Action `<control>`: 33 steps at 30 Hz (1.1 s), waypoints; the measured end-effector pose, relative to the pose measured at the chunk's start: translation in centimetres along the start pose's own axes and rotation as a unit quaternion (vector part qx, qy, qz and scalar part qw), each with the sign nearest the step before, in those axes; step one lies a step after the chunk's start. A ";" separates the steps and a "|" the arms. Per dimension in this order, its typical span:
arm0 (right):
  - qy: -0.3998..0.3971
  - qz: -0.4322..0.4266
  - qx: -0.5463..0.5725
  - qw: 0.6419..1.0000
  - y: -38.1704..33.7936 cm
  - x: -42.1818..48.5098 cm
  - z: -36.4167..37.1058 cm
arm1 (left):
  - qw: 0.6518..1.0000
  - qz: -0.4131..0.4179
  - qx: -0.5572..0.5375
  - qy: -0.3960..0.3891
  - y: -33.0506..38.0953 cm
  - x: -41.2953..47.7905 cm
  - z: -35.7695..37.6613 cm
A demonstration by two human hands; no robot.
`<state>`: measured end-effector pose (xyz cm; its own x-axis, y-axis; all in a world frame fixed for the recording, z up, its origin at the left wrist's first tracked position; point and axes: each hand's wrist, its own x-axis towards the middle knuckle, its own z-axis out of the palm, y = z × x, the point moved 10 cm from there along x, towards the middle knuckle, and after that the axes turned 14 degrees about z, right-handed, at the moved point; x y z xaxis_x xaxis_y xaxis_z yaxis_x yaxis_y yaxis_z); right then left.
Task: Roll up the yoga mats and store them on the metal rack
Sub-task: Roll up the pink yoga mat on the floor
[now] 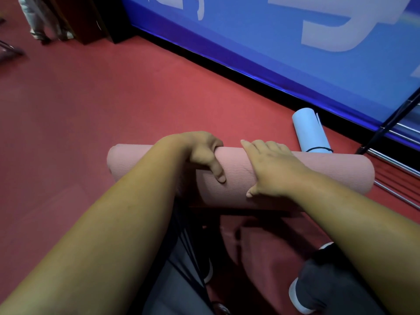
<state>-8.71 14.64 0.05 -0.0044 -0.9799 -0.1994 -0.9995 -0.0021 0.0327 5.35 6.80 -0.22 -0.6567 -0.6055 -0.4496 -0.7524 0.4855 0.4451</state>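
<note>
**A:** Wide red floor here, matte and slightly grainy, running up to a black skirting strip under a big blue wall panel with pale lettering.

**B:** And right in the middle of it, the pink mat, fully rolled, ribbed surface showing, lying crosswise in front of the person. There is a dark shadow beneath it, so I cannot tell whether it sits flat on the floor.

**A:** Both hands are on it, side by side. The left hand grips it, fingers hooked over the far side and thumb down the near face. The right hand lies spread across the top, pressing, with the fingers fairly straight.

**B:** Beyond the roll's right end, near the floor's edge at the wall, a light blue mat is rolled too, with a black band around it.

**A:** At the far right, the chrome bars of the metal rack sit low over the floor.

**B:** In the floor's far left corner, another person's legs stand beside dark wooden furniture.
</note>
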 end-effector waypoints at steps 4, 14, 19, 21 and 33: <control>0.006 0.025 -0.006 1.000 0.4 0.4 -0.2 | 0.999 -0.003 -0.034 -0.017 0.2 -0.1 0.6; -0.083 0.042 0.079 0.992 1.8 1.5 -0.9 | 0.979 0.040 0.199 0.016 3.4 0.0 0.9; -0.127 0.061 0.145 0.979 2.9 1.9 -1.1 | 0.942 0.045 0.331 0.045 5.6 0.1 1.1; -0.135 0.059 0.158 0.976 3.0 1.8 -1.2 | 0.943 0.055 0.321 0.067 6.1 0.4 0.6; -0.065 0.026 0.027 0.997 1.4 0.5 -1.2 | 0.990 0.033 0.134 0.043 2.1 0.7 -1.5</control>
<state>-10.12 13.90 1.16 -0.0577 -0.9445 -0.3234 -0.9980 0.0627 -0.0051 3.39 6.43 1.51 -0.7069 -0.6122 -0.3542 -0.7020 0.6685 0.2455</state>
